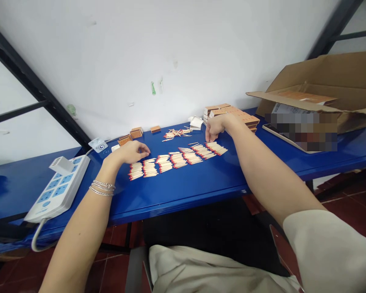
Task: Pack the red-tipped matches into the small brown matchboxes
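Note:
Several small bundles of red-tipped matches [179, 160] lie in a row across the blue table. At the left end of the row, my left hand [132, 152] hovers with its fingers curled and thumb and forefinger close together; nothing shows between them. My right hand [218, 125] reaches to the right end, fingertips pinched downward at the top of the last bundle [216, 148], seemingly on a match that is mostly hidden. Behind the row sits a loose heap of matches [177, 133], beside a white matchbox tray [196, 123].
Stacked matchboxes [242, 116] stand behind my right hand, and a few brown matchboxes [136, 132] lie at the back left. A white power strip [68, 193] occupies the left side. On the right are a phone [280, 136] and an open cardboard box [350, 81].

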`<control>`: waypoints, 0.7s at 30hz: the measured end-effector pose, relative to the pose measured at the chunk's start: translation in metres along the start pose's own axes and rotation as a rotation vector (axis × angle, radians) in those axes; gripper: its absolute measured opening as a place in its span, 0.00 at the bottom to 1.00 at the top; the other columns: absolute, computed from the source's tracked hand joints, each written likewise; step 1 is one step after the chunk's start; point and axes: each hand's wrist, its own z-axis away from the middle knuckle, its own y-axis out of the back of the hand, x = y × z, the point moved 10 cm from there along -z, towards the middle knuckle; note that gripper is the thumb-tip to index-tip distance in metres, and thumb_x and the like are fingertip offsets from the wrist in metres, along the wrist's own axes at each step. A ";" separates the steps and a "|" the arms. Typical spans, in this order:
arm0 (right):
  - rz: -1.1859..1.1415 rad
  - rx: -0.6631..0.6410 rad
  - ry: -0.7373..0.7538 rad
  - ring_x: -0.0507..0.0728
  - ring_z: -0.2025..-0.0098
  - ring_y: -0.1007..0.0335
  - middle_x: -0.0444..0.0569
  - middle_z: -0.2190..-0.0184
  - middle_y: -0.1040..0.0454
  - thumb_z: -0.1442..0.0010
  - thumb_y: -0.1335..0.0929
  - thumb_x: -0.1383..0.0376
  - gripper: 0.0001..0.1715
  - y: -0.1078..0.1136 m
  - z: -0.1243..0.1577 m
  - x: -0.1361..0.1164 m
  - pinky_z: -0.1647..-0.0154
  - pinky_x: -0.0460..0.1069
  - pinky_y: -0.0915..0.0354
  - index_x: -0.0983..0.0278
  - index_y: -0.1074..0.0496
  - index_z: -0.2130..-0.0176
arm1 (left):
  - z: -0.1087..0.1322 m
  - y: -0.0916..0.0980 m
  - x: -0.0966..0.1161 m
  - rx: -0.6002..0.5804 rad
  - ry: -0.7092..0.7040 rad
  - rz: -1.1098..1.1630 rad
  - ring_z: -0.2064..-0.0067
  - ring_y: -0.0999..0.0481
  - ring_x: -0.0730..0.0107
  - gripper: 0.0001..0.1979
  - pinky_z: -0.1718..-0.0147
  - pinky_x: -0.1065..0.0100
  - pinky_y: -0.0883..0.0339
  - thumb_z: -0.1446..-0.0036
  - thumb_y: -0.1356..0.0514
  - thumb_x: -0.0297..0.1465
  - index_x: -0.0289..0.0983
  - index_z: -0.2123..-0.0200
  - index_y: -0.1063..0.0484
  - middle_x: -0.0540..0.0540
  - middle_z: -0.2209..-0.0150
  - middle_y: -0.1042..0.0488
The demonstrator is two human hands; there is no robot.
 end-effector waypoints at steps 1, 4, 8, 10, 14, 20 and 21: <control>-0.001 -0.025 -0.013 0.59 0.64 0.22 0.48 0.69 0.19 0.56 0.22 0.63 0.18 -0.002 0.002 -0.002 0.62 0.50 0.29 0.63 0.17 0.62 | 0.000 0.000 0.000 0.001 -0.001 -0.001 0.58 0.22 0.61 0.19 0.58 0.66 0.31 0.45 0.45 0.39 0.37 0.56 0.21 0.45 0.57 0.19; -0.028 -0.003 -0.005 0.59 0.60 0.22 0.47 0.65 0.18 0.53 0.24 0.68 0.16 -0.002 0.006 -0.020 0.60 0.49 0.30 0.62 0.18 0.61 | 0.000 0.000 -0.001 0.004 0.003 -0.004 0.59 0.21 0.61 0.19 0.58 0.66 0.31 0.46 0.45 0.39 0.38 0.56 0.21 0.45 0.57 0.19; -0.060 0.215 0.100 0.57 0.58 0.23 0.46 0.63 0.18 0.50 0.27 0.71 0.14 0.009 0.008 -0.060 0.60 0.46 0.31 0.62 0.18 0.61 | -0.001 0.000 -0.001 0.013 -0.001 0.002 0.58 0.21 0.61 0.19 0.58 0.67 0.31 0.46 0.45 0.38 0.38 0.57 0.21 0.45 0.57 0.19; -0.054 0.192 0.108 0.56 0.59 0.23 0.47 0.64 0.18 0.50 0.28 0.71 0.12 0.003 0.008 -0.069 0.63 0.45 0.32 0.63 0.18 0.63 | -0.001 0.001 -0.001 0.015 -0.006 0.001 0.58 0.21 0.61 0.19 0.58 0.67 0.31 0.46 0.45 0.38 0.38 0.57 0.21 0.45 0.57 0.19; -0.072 0.108 0.139 0.56 0.62 0.22 0.46 0.66 0.18 0.51 0.28 0.72 0.12 -0.007 0.008 -0.074 0.64 0.45 0.31 0.63 0.17 0.65 | 0.000 0.001 0.000 0.021 -0.014 -0.006 0.58 0.21 0.62 0.18 0.58 0.67 0.30 0.46 0.45 0.39 0.39 0.57 0.21 0.46 0.57 0.18; -0.107 0.431 0.067 0.56 0.62 0.23 0.51 0.64 0.18 0.49 0.28 0.73 0.13 0.018 0.004 -0.063 0.63 0.44 0.31 0.67 0.18 0.61 | 0.000 0.002 0.000 0.023 -0.003 -0.003 0.59 0.21 0.61 0.18 0.59 0.67 0.30 0.46 0.45 0.38 0.38 0.57 0.21 0.45 0.58 0.18; -0.099 0.466 0.051 0.56 0.61 0.23 0.52 0.63 0.18 0.49 0.28 0.73 0.12 0.018 0.002 -0.062 0.62 0.44 0.31 0.68 0.18 0.62 | 0.000 0.002 0.000 0.022 -0.002 0.000 0.59 0.21 0.61 0.18 0.59 0.67 0.30 0.46 0.45 0.38 0.38 0.57 0.21 0.45 0.58 0.18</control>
